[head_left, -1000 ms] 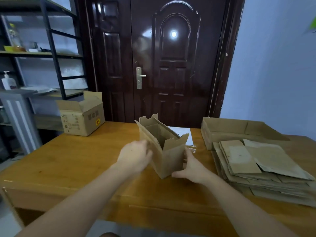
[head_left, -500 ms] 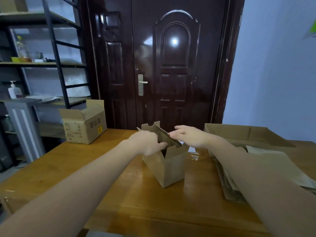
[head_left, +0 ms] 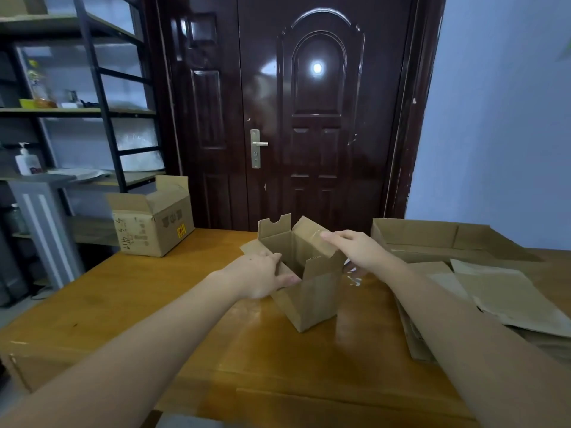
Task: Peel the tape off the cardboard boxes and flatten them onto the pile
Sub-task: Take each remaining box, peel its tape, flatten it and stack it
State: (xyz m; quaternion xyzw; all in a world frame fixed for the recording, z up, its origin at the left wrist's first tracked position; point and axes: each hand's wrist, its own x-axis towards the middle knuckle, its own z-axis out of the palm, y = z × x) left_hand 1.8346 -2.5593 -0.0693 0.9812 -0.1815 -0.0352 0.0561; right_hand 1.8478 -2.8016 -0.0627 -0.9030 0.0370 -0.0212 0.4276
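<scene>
A small brown cardboard box stands upright on the wooden table with its top flaps open. My left hand grips the box's left wall, thumb inside the opening. My right hand rests on the right top flap, fingers laid over its edge where a strip of clear tape shines. A bit of loose clear tape lies on the table just right of the box. The pile of flattened cardboard lies at the right, partly hidden by my right forearm.
A larger open printed box sits at the table's back left. A wide shallow open box stands behind the pile. A dark door is beyond the table, metal shelves at the left, a blue wall at the right.
My right hand rose from the box's lower right side to the right top flap. My left hand shifted from the side to grip the left wall. The flaps now stand wider open.
</scene>
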